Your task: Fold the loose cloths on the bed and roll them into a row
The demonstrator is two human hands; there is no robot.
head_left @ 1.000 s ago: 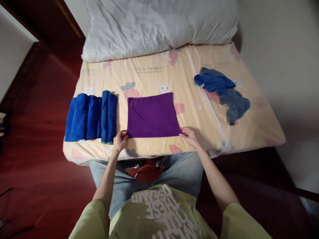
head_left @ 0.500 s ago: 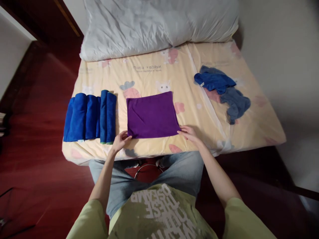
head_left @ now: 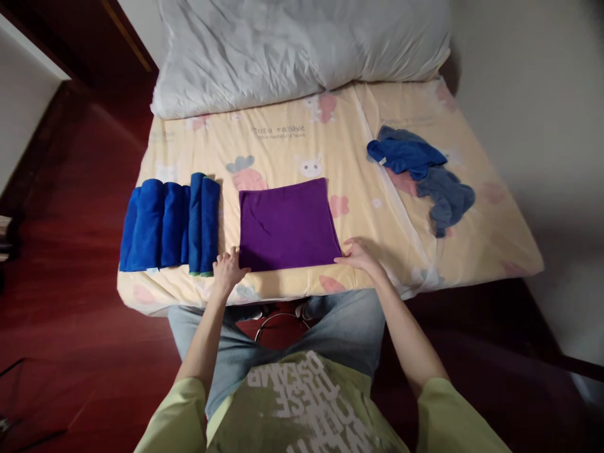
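A purple cloth [head_left: 285,223] lies flat and square on the yellow cartoon-print bedsheet [head_left: 283,141], close to the bed's near edge. My left hand [head_left: 228,270] rests at its near left corner, fingers spread and touching the cloth's edge. At the near right corner, my right hand [head_left: 359,255] has its fingertips pinched on the fabric. Just left of my left hand lies a row of rolled dark blue towels [head_left: 170,223], side by side.
Two crumpled cloths, one bright blue [head_left: 406,154] and one grey-blue [head_left: 446,198], lie at the right of the bed. A large white pillow [head_left: 302,50] fills the far end. Dark red floor surrounds the bed; a wall stands on the right.
The purple cloth's near edge has shifted slightly toward me. My left hand has gone from pinching the corner to lying with fingers spread; my right hand stays at its corner.
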